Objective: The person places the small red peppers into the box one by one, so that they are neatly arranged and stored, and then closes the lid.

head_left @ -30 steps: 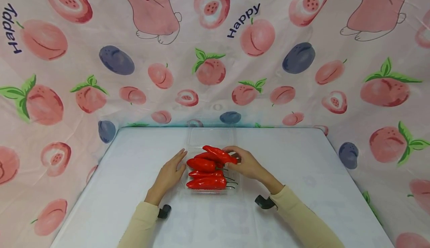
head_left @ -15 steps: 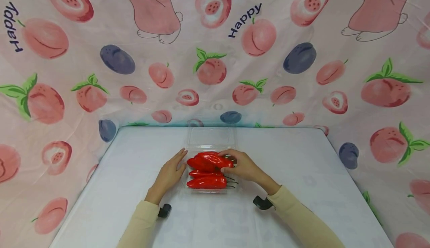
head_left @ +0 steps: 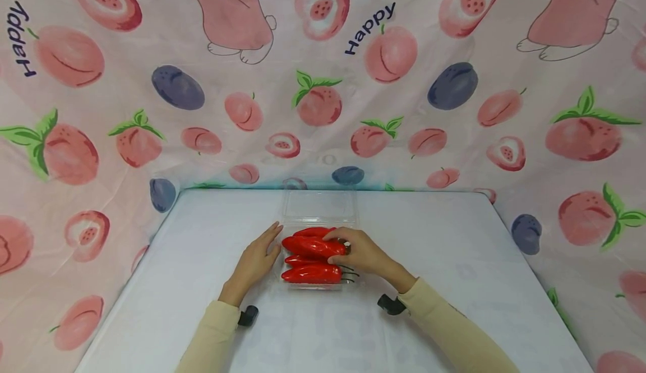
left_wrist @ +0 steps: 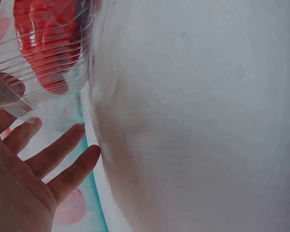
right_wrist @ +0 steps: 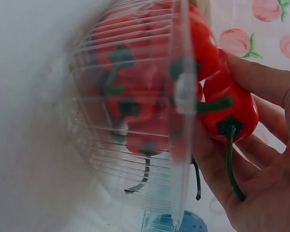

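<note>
A clear plastic box [head_left: 315,287] holds several glossy red peppers [head_left: 310,274] with green stems, lying side by side and stacked. With thumb and fingers my right hand [head_left: 360,252] grips one red pepper [right_wrist: 230,104] by its stem end, on top of the others. Its green stem hangs toward the palm in the right wrist view. My left hand [head_left: 257,258] rests at the box's left side, fingers extended and spread. In the left wrist view, the left thumb [left_wrist: 7,87] is at the clear rim. The right fingers partly hide the stem ends.
The box's clear lid [head_left: 319,205] lies folded back behind it. A white table [head_left: 429,233] extends around the box. Behind stands a pink fruit-print cloth [head_left: 323,53]. A dark wrist camera [head_left: 391,304] sticks out from the right sleeve, another dark wrist camera [head_left: 248,316] from the left.
My right hand has lowered the red pepper from above the pile onto the other peppers in the box, moving slightly toward me. The left hand has stayed at the box's side.
</note>
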{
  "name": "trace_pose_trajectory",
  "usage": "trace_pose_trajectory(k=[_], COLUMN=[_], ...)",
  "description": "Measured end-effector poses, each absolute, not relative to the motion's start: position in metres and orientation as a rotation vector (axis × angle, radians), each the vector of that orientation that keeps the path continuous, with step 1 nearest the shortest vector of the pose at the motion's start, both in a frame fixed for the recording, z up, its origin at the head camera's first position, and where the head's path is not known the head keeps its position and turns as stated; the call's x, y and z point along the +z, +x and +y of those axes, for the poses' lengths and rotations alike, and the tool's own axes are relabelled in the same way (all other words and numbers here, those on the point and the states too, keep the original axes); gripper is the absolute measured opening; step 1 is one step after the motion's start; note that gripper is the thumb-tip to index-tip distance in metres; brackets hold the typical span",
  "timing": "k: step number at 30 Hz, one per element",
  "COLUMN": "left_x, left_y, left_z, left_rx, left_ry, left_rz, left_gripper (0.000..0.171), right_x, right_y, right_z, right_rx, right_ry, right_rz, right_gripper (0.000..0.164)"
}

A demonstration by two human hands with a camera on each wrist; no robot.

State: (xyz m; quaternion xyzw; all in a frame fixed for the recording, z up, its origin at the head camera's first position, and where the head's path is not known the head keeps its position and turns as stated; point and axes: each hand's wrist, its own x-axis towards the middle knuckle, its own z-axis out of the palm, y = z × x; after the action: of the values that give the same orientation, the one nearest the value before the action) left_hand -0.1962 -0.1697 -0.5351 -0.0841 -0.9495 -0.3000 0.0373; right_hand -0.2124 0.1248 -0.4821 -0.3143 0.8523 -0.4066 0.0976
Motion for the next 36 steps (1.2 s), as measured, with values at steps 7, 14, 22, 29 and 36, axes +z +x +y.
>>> trace_pose_trajectory(k=[7,14,22,29,36], left_x=[-0.5336,-0.5331,-0.5330,-0.5328,-0.5328], left_y=[-0.1954,-0.1953,-0.1960,-0.1973,-0.1979], left_z=[-0.1686,-0.1682,-0.1679,-0.1683,-0.1695], left_rx=[-0.907,-0.919,-0.920,-0.915,-0.921], left_ry=[-0.254,-0.244,-0.236,-0.237,-0.236], left_rz=[-2.929,-2.938,-2.946,-2.948,-2.946], left_gripper=[0.052,0.052,0.053,0.052,0.053], right_x=[-0.4840,-0.4871,-0.4857,-0.4831,-0.4874], right_y=[-0.2104,-0.2104,-0.2093,-0.2079,-0.2095], right_z=[0.1219,0.1228,0.1240,0.1263,0.1254], right_rx=[-1.069,-1.064,-1.087,-1.117,-1.150], right_ry=[-0.975,-0.999,-0.988,-0.947,-0.972], right_rz=[2.593,2.583,2.565,2.545,2.544], right_gripper=[0.044,0.041,0.037,0.034,0.038])
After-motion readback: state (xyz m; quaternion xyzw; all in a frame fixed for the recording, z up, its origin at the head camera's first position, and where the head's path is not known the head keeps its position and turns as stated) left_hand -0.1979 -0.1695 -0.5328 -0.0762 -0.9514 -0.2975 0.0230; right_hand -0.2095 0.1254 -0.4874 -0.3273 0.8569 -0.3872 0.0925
